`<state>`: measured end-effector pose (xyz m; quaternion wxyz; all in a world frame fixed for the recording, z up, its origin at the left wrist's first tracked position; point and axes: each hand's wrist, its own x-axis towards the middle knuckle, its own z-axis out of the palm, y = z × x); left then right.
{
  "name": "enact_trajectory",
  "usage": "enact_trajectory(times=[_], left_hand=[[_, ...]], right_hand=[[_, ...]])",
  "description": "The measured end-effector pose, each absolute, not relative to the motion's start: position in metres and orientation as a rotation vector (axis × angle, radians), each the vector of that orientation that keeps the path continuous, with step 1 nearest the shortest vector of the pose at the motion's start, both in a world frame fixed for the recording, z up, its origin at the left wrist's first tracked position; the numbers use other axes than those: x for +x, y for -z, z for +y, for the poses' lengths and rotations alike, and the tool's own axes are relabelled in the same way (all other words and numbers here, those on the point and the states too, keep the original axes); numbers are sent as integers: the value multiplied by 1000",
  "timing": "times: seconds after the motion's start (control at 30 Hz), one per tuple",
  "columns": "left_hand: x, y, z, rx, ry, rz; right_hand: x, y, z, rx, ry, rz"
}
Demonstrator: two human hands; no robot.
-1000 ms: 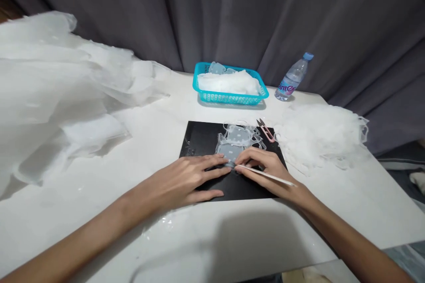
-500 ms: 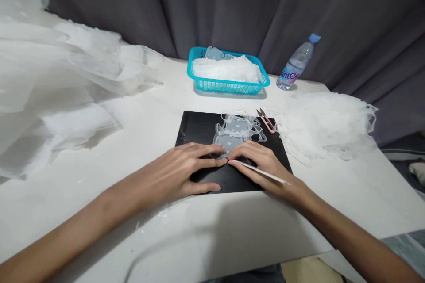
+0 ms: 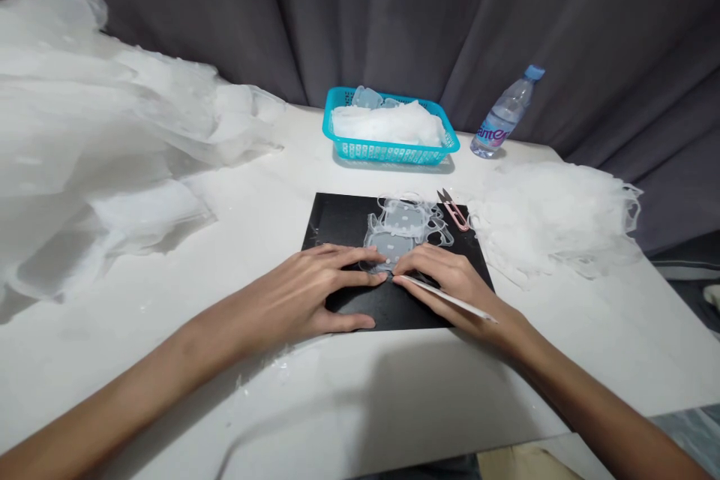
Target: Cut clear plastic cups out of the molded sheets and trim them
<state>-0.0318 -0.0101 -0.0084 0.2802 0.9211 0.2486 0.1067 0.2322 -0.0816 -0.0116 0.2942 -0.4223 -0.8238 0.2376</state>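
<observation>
A black mat [image 3: 343, 221] lies on the white table [image 3: 394, 397]. On it rests a clear plastic sheet of moulded shapes [image 3: 400, 229]. My left hand [image 3: 307, 296] lies flat on the mat, fingers stretched out and pressing the sheet's near edge. My right hand [image 3: 450, 285] is closed in a pinch on a thin white stick-like tool [image 3: 450, 298], whose tip meets the sheet's near edge beside my left fingertips.
Small pink-handled snips [image 3: 453, 211] lie at the mat's far right corner. A turquoise basket [image 3: 388, 151] of white material stands behind, a water bottle [image 3: 503, 116] to its right. White plastic scraps [image 3: 554, 214] pile on the right, sheer white sheets [image 3: 95, 142] on the left. A grey curtain hangs behind.
Both hands stay in place on the sheet's near edge. Only the view shifts slightly with my head.
</observation>
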Motion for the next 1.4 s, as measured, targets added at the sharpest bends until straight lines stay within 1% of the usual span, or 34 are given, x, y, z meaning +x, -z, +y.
enact_trajectory(times=[0.2, 0.27, 0.33, 0.4, 0.47, 0.53, 0.6, 0.7, 0.8, 0.9, 0.97, 1.0, 1.1, 1.23, 1.3, 1.4], left_hand=[[-34, 8, -10, 2465, -237, 665], [-34, 7, -10, 2488, -205, 661], [-32, 7, -11, 2475, -252, 671], [-28, 7, -13, 2399, -413, 808], [-22, 7, -16, 2257, -535, 1042], [-14, 8, -20, 2087, -535, 1206], [-6, 9, -24, 1920, -496, 1216], [2, 12, -30, 1654, -568, 1077], [3, 16, -33, 1483, -554, 1000], [0, 19, -32, 1400, -517, 1023], [-2, 19, -28, 1345, -491, 1018], [-3, 18, -25, 1319, -459, 1011], [-7, 11, -18, 1284, -335, 1016], [-11, -2, -15, 1313, -265, 1101], [-11, -5, -15, 1274, -321, 1078], [-6, 0, -14, 1274, -505, 986]], right_hand=[[227, 15, -80, -1109, -499, -2266], [224, 18, -80, -1124, -400, -2307], [221, 24, -79, -1160, -260, -2340], [219, 29, -77, -1209, -114, -2365], [217, 32, -74, -1228, -21, -2387], [215, 29, -73, -1215, -5, -2383], [212, 24, -75, -1198, -24, -2355], [205, 17, -82, -1170, -59, -2325], [209, 15, -76, -1188, -207, -2226], [235, 9, -48, -1403, -349, -1810], [258, 1, -28, -1566, -309, -1395], [267, -4, -21, -1582, -307, -1316], [272, -14, -22, -1490, -429, -1424], [237, -13, -55, -1308, -494, -1705], [220, -9, -73, -1208, -562, -1821], [210, -6, -88, -1074, -794, -2014]])
